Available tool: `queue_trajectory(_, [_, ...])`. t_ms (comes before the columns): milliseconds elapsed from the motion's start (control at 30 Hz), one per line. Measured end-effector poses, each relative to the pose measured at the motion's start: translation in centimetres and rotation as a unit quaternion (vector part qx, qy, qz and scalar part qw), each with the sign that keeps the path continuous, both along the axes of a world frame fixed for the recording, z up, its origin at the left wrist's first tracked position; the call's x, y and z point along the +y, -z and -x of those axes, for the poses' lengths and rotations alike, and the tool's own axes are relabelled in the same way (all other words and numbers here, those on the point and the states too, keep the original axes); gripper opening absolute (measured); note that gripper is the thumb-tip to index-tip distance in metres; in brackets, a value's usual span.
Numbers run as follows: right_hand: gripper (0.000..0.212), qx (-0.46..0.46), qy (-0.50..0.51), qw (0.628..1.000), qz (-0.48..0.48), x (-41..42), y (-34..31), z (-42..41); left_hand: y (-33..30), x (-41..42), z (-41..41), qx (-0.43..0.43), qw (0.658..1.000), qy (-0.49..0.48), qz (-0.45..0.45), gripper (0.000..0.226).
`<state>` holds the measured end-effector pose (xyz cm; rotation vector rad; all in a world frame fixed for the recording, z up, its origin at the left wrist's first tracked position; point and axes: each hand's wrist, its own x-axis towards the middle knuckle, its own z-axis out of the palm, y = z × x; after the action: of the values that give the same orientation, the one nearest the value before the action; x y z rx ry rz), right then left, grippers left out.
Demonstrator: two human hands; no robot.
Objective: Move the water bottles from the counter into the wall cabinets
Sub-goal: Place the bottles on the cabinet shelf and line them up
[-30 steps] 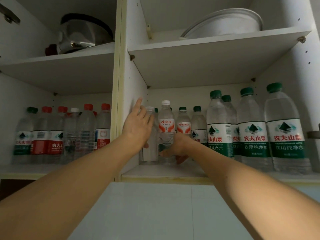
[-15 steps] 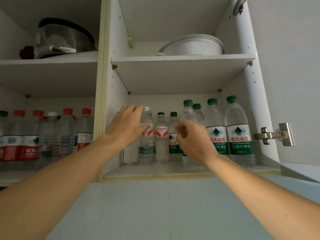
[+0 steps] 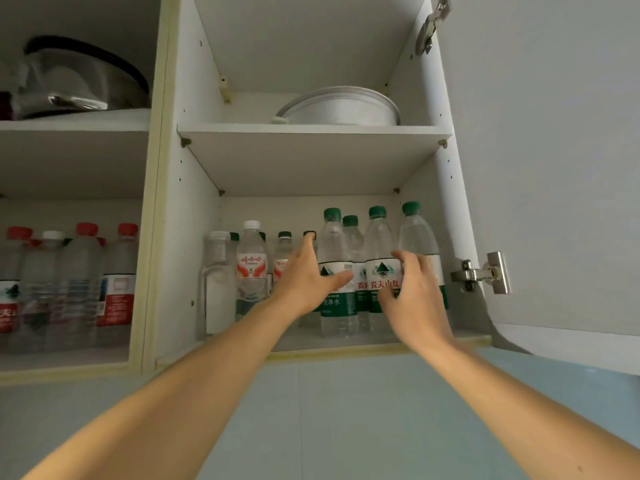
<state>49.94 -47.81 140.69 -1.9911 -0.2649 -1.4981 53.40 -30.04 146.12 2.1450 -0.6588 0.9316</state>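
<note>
While both arms reached up into the right-hand wall cabinet (image 3: 194,216), the left hand (image 3: 304,278) lay flat and open with straight fingers against the green-capped bottle (image 3: 334,271) at the front of the lower shelf, gripping nothing. The right hand (image 3: 414,299) hovered with loosely spread, slightly curled fingers before the neighbouring green-labelled bottle (image 3: 381,271), and whether it touched I could not tell. More water bottles stood upright in the left cabinet (image 3: 69,285)
</note>
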Motion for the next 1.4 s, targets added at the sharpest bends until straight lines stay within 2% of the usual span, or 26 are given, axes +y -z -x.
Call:
queue_trajectory(133, [0.064, 0.007, -0.019, 1.0, -0.005, 0.3, 0.8, -0.3, 0.9, -1.4, -1.0, 0.053, 0.996, 0.048, 0.058, 0.118])
queue_trajectory(267, [0.065, 0.002, -0.034, 0.999, -0.018, 0.8, 1.6, -0.4, 1.5, -1.9, -1.8, 0.078, 0.987, 0.103, 0.098, 0.109])
queue_trajectory(367, [0.066, 0.0, -0.032, 0.999, -0.017, 1.4, 2.1, -0.6, 1.7, -1.8, -2.2, 0.084, 0.985, 0.122, 0.093, 0.101])
queue_trajectory(567, [0.074, 0.032, 0.022, 0.999, 0.02, 1.8, 2.5, -1.0, 1.5, -0.9, -2.4, 0.086, 0.985, 0.125, 0.086, 0.1])
queue_trajectory(667, [0.076, 0.028, 0.09, 0.993, 0.075, 1.2, 1.9, -0.9, 1.7, 0.3, -2.6, 0.086, 0.988, 0.109, 0.068, 0.1])
queue_trajectory(833, [0.091, -0.017, 0.239, 0.95, 0.201, -1.0, -0.3, -0.9, 1.9, 1.6, -2.7, 0.083, 0.989, 0.105, 0.061, 0.1])
queue_trajectory(933, [0.097, 0.015, 0.303, 0.893, 0.332, -2.2, -1.6, -1.8, 2.0, 1.7, -2.8, 0.079, 0.989, 0.103, 0.064, 0.101])
queue_trajectory(1000, [0.091, 0.032, 0.327, 0.859, 0.391, -2.8, -2.0, -2.5, 2.0, 1.6, -2.8, 0.078, 0.989, 0.105, 0.064, 0.101])
queue_trajectory(1133, [0.076, 0.056, 0.339, 0.846, 0.409, -3.7, -1.7, -2.8, 2.0, 1.5, -2.9, 0.081, 0.989, 0.107, 0.062, 0.102])
queue_trajectory(1400, [0.083, 0.087, 0.366, 0.841, 0.389, -4.5, -1.6, -2.2, 2.0, 1.5, -2.9, 0.083, 0.989, 0.106, 0.053, 0.104])
